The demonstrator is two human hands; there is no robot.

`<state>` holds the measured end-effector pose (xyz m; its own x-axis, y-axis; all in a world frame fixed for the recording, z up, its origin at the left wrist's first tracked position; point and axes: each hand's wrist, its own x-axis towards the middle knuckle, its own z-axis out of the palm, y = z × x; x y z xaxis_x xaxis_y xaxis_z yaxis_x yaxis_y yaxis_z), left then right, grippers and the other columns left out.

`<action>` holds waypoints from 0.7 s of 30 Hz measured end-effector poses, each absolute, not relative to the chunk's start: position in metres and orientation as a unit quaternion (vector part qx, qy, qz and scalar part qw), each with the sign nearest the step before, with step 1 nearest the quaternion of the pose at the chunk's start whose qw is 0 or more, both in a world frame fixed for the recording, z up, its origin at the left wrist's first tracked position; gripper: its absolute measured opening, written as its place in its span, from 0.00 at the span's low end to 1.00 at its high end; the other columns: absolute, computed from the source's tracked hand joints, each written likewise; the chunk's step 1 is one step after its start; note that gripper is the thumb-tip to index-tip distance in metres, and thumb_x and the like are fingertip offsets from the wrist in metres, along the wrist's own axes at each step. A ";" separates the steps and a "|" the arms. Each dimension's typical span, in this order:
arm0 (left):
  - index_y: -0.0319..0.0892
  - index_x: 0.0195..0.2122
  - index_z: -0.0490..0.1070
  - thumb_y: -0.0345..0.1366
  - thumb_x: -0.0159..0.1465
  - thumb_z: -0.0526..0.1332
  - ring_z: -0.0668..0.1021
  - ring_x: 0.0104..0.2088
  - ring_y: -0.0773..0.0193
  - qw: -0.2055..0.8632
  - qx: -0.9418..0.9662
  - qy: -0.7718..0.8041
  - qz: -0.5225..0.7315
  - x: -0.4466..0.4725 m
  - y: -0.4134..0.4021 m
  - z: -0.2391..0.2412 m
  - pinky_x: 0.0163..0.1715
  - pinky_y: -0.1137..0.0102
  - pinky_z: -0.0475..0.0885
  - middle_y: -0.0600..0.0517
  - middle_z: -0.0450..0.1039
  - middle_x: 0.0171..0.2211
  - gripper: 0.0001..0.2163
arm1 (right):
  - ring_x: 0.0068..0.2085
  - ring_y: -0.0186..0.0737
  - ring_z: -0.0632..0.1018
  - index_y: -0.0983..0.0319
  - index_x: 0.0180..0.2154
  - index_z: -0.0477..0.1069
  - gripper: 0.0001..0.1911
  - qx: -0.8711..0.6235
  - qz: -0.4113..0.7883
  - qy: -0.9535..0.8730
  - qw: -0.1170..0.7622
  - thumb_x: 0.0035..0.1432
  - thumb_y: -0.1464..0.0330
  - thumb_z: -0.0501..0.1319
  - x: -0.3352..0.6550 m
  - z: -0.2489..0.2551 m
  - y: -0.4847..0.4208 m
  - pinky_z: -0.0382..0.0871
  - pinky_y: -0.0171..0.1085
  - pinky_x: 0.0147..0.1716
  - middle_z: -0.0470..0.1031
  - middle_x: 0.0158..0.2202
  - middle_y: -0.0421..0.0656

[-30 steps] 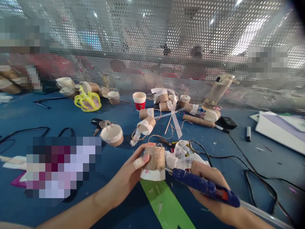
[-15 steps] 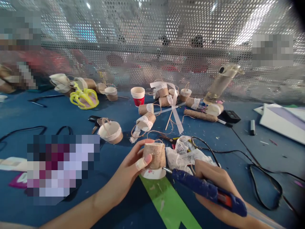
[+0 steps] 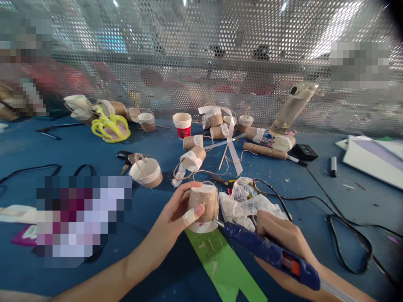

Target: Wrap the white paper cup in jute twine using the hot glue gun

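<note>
Upside down in my left hand [image 3: 179, 218] is a small paper cup [image 3: 204, 203] wrapped in brown twine, its white rim band bare at the bottom. My thumb, with a plaster on it, presses the cup's front, and fingers curl behind it. My right hand [image 3: 285, 241] grips a blue hot glue gun [image 3: 261, 247] with a clear glue stick out of its back end. The gun's metal nozzle meets the cup's lower right side, at the twine's edge. Beneath the cup lies a green strip [image 3: 220, 260]. White lace [image 3: 242, 205] is bunched beside the right hand.
Several twine-wrapped cups, one a basket [image 3: 146, 173] with a handle, lie across the blue table. Around them are a twine roll [image 3: 264, 151], a red-and-white cup [image 3: 181, 126], a yellow crown-shaped piece [image 3: 111, 130], scissors [image 3: 224, 181] and black cables [image 3: 343, 222]. A perforated metal screen [image 3: 195, 63] stands behind.
The cup has tilted slightly, showing more of its base. The glue gun's nozzle has shifted a little left along the twine's lower edge, and its rear end has dropped slightly.
</note>
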<state>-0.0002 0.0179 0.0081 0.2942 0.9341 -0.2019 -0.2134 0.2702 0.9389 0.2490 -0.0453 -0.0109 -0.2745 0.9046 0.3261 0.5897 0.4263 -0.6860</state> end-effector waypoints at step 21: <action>0.53 0.52 0.74 0.42 0.62 0.71 0.77 0.56 0.48 0.699 0.414 0.408 0.415 -0.004 0.017 0.005 0.46 0.65 0.71 0.50 0.79 0.55 0.17 | 0.25 0.33 0.59 0.56 0.31 0.52 0.14 -0.474 0.236 -0.773 0.348 0.54 0.71 0.60 0.252 -0.011 -0.047 0.52 0.35 0.24 0.56 0.27 0.34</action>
<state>-0.0045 0.0167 0.0046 0.3216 0.9193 -0.2270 -0.2426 0.3118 0.9187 0.2515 -0.0472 -0.0109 -0.3075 0.8980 0.3148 0.5694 0.4387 -0.6952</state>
